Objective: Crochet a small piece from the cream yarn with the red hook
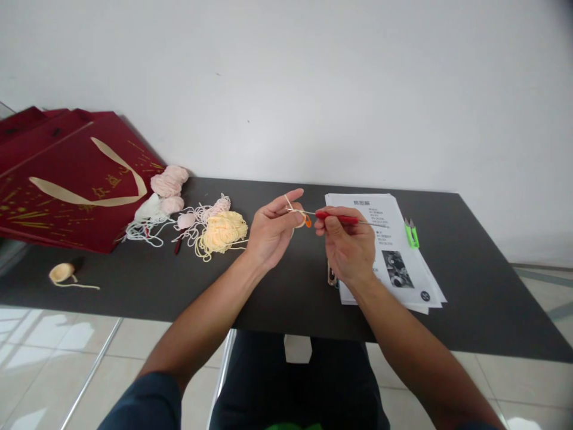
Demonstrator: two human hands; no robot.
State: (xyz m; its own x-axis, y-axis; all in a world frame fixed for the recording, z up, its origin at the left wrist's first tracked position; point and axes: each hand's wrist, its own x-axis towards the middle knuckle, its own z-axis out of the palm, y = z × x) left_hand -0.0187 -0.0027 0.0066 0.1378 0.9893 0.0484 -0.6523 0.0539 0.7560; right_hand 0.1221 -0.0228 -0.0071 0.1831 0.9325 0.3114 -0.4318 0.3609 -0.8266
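Crochet hook (338, 218): in the right fingers, its slim metal shaft reaching the left fingertips; the handle is red, and thin metal shows past its other end too.
Right hand (351, 245): thumb and fingers pinched narrow around the handle.
Left hand (274, 230): index finger extended, thumb pressed in on the yarn; how firmly, I cannot tell.
Cream yarn (289, 202): thin, soft strand at the left index finger, meeting the shaft; a loop could slip off if the shaft backs out too far, and tension could drop if that finger bends.
Orange stitch marker (308, 221): small, rounded, just beside the left thumb tip; close to the shaft, it might snag.
Yellow yarn skein (226, 232): loose, stringy coils left of the left fingers; a sharp tug could knot them.
Printed sheets (403, 263): flat, smooth paper below the right fingers.
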